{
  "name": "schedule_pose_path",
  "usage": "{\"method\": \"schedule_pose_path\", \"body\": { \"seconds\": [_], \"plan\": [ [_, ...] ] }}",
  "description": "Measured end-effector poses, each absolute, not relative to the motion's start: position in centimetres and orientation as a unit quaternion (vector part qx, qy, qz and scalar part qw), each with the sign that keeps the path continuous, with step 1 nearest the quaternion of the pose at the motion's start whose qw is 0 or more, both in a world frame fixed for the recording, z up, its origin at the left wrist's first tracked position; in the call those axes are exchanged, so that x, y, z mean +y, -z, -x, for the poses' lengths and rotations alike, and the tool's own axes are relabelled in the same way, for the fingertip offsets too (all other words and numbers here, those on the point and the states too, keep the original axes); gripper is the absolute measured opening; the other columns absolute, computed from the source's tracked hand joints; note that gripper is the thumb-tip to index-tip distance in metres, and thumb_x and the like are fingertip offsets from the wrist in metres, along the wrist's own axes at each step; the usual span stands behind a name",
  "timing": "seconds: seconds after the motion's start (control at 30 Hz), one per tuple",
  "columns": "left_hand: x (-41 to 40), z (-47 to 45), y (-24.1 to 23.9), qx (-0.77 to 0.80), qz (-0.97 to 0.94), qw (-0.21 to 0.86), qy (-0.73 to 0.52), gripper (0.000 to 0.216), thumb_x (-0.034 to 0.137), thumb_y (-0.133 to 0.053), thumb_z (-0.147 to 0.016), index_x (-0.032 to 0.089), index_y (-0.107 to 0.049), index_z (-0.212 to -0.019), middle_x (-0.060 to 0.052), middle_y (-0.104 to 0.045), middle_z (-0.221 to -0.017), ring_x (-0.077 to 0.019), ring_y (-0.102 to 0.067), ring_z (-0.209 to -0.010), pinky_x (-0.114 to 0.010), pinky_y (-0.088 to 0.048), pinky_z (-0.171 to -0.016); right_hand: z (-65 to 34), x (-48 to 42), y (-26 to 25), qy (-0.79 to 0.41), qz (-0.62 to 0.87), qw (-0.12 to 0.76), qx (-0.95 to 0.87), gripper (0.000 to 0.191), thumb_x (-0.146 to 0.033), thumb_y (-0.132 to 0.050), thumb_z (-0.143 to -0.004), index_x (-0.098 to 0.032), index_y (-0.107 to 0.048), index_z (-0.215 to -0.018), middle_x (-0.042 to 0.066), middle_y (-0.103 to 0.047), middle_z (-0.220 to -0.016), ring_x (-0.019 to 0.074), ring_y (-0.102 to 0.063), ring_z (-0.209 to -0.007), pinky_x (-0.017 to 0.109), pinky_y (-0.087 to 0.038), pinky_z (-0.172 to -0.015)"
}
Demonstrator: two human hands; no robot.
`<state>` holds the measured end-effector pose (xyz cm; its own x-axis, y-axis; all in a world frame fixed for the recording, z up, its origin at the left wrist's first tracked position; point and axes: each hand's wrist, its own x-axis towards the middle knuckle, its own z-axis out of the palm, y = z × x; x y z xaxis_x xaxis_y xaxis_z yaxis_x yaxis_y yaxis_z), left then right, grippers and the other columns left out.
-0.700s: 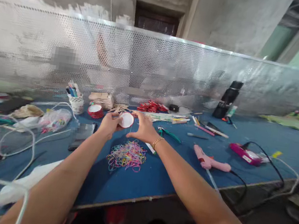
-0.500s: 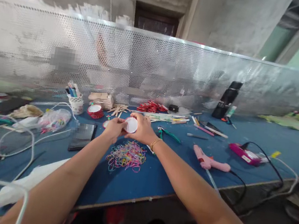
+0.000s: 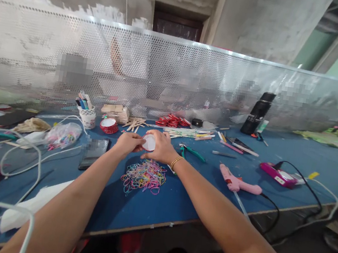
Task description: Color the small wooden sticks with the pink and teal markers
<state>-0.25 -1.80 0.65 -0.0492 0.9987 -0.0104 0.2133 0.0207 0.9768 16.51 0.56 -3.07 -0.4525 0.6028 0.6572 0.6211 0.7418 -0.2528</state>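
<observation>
Both of my hands hold a small round white disc (image 3: 150, 143) above the blue table. My right hand (image 3: 163, 146) curls around its far and right side, with a gold bracelet at the wrist. My left hand (image 3: 128, 143) pinches the disc's left edge between thumb and fingers. Just below them lies a loose heap of colourful rubber bands (image 3: 145, 176). Behind my left hand stands a stack of red-rimmed white discs (image 3: 109, 125). Green-handled pliers (image 3: 195, 153) rest to the right of my right hand.
A pink glue gun (image 3: 239, 182) lies at the right, near a magenta box (image 3: 277, 174) with cables. Wooden sticks (image 3: 135, 124), red pieces (image 3: 171, 121), a pen cup (image 3: 87, 116) and a black bottle (image 3: 257, 114) line the back. A dark phone-like object (image 3: 95, 155) and white cables (image 3: 38, 161) are left.
The disc has tilted slightly in my fingers, and both hands have shifted very little. The red-rimmed piece seen beside my left hand before is now hidden. The view has moved slightly.
</observation>
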Motion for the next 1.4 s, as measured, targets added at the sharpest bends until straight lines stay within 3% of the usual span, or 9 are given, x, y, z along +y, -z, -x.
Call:
{"method": "schedule_pose_path", "body": {
  "seconds": [0.3, 0.87, 1.2, 1.4],
  "plan": [
    [-2.1, 0.2, -1.0, 0.553, -0.57, 0.422, -0.437, 0.007, 0.015, -0.075, -0.063, 0.013, -0.068, -0.063, 0.001, -0.059, -0.048, -0.0083, -0.051, -0.043, -0.021, -0.043, -0.048, -16.5, 0.4, 2.9, 0.034, 0.364, 0.36, -0.858, 0.077, -0.06, -0.077, -0.061, -0.021, -0.048, -0.12, 0.012, -0.062, -0.121, 0.0311, -0.057, -0.114, 0.05, -0.019, -0.107],
    [-2.7, 0.2, -1.7, 0.538, -0.586, 0.427, -0.43, 0.009, 0.016, -0.074, -0.064, 0.013, -0.067, -0.06, 0.002, -0.057, -0.049, -0.0071, -0.048, -0.044, -0.021, -0.042, -0.05, -16.5, 0.2, 2.5, 0.036, 0.378, 0.325, -0.866, 0.088, -0.066, -0.078, -0.058, -0.02, -0.045, -0.125, 0.012, -0.061, -0.121, 0.0304, -0.062, -0.108, 0.054, -0.022, -0.107],
    [-2.7, 0.3, -1.5, 0.518, -0.617, 0.433, -0.404, 0.02, 0.028, -0.078, -0.065, 0.015, -0.063, -0.061, 0.002, -0.056, -0.051, -0.0087, -0.049, -0.048, -0.022, -0.041, -0.053, -16.6, -0.5, 1.9, 0.042, 0.394, 0.301, -0.867, 0.077, -0.06, -0.077, -0.062, -0.023, -0.05, -0.124, 0.009, -0.061, -0.116, 0.0299, -0.063, -0.105, 0.057, -0.023, -0.106],
    [-2.6, 0.4, -1.4, 0.528, -0.648, 0.388, -0.389, 0.023, 0.037, -0.074, -0.069, 0.016, -0.065, -0.067, -0.001, -0.061, -0.055, -0.0109, -0.053, -0.052, -0.021, -0.035, -0.05, -16.7, -0.3, 2.0, 0.028, 0.406, 0.3, -0.863, 0.082, -0.065, -0.078, -0.058, -0.023, -0.047, -0.122, 0.009, -0.064, -0.112, 0.0311, -0.065, -0.102, 0.059, -0.023, -0.106]
  ]
}}
